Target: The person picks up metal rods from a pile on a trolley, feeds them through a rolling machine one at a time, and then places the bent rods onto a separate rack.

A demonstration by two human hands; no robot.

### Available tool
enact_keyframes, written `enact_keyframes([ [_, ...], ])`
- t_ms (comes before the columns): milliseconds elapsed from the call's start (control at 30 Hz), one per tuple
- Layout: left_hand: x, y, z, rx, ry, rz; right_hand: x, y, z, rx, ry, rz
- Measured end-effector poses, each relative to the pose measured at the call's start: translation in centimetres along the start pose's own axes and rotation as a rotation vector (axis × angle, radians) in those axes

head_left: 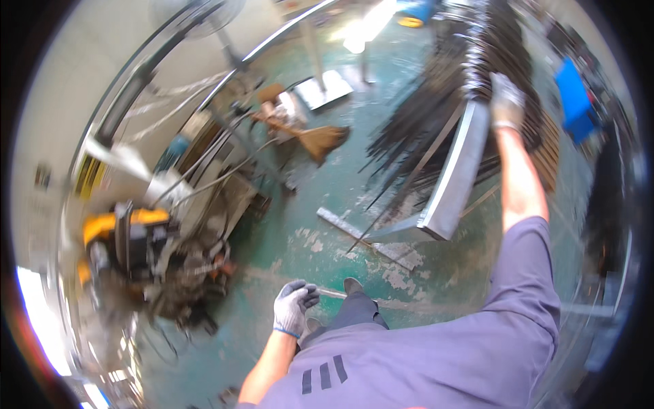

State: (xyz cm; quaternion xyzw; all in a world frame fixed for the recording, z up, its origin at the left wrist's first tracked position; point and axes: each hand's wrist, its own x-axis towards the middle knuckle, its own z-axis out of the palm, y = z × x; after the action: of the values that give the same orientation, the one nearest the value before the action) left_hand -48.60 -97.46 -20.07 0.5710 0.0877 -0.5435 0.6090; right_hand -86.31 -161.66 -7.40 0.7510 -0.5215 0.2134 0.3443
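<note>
My left hand, in a light grey work glove, is low in front of my body, its fingers closed round a thin silvery metal rod that points to the right. My right arm stretches far forward. The gloved right hand touches the near end of a dense row of long dark strips or rods hanging along a rack. Its fingers are blurred, so their grip is unclear. Beside that hand the rack's grey metal beam runs toward me, ending at a squared corner.
A flat metal bar lies on the worn green floor ahead of my feet. Leftward are a straw broom, a yellow-and-black machine and a cluttered bench. A blue bin stands at the far right, near a slatted wooden pallet.
</note>
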Motion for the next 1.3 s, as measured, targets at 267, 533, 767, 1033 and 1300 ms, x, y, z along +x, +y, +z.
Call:
enact_keyframes([
  [267, -6.3, -2.4, -7.8, -0.007, 0.208, 0.135, -8.3, -11.5, -0.3, 0.631, 0.037, 0.102],
  [533, -19.7, -8.2, -27.4, -0.211, 0.595, 0.259, -50.3, -31.3, -9.9, 0.683, -1.055, -0.064],
  [767, -39.3, -18.5, -50.7, 0.002, 1.291, 0.68, -64.7, -48.9, -20.5, 0.723, -1.486, -0.209],
  [1033, -68.0, -24.9, -71.0, 0.155, 2.086, 0.662, -67.6, -76.7, -60.0, 1.162, -1.02, -1.104],
  [1300, -79.9, -27.5, -84.3, 0.409, 2.523, 0.137, -85.8, -88.8, -91.0, 1.353, -0.897, -1.803],
])
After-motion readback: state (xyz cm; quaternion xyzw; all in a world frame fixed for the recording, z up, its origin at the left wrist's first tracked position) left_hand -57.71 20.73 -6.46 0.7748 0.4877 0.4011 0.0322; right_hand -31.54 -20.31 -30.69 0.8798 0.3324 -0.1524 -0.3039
